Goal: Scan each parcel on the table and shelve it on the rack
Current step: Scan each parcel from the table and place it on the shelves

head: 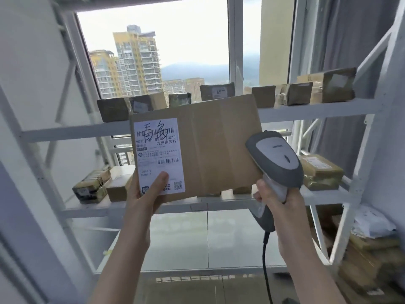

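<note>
a flat brown cardboard parcel (pixel 210 148) is held up in front of the white rack (pixel 306 111), its white shipping label (pixel 158 156) facing the camera. the left hand (pixel 145 194) grips its lower left corner, thumb pressed on the label. the right hand (pixel 277 201) is curled around the handle of a grey barcode scanner (pixel 275 160) just beside the parcel's right edge, and other taped boxes (pixel 293 93) sit on the rack's shelves behind.

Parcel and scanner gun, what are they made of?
The parcel looks like plain brown cardboard: dull and matte, with faint fold creases. Its label seems to be white printed paper stuck on. The scanner is probably hard plastic: a smooth moulded dark grey shell with a lighter grey top, slightly shiny.
</note>
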